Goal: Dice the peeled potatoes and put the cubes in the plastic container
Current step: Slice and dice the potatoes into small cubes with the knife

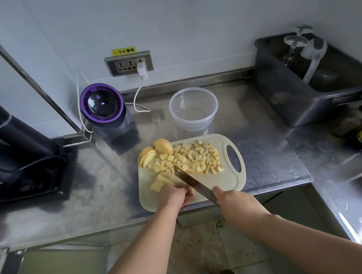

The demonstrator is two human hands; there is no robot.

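Potato cubes (196, 157) lie heaped across the far part of the cutting board (227, 181), with uncut slices (147, 156) fanned at its far left corner. Nearer, the left hand (174, 195) curls its fingers over a cluster of potato strips (160, 181), holding them just left of the knife (191, 182). The right hand (232, 201) is wrapped tight round the knife handle at the board's near edge, the blade angled far-left with its tip among the cubes. The plastic container (194, 123) stands beyond the board, apart from both hands.

Right hand (232, 201) grips knife (191, 181) over cubes (195, 157) on board (221, 180); left hand (173, 195) steadies potato (160, 181) (container (193, 108) behind).
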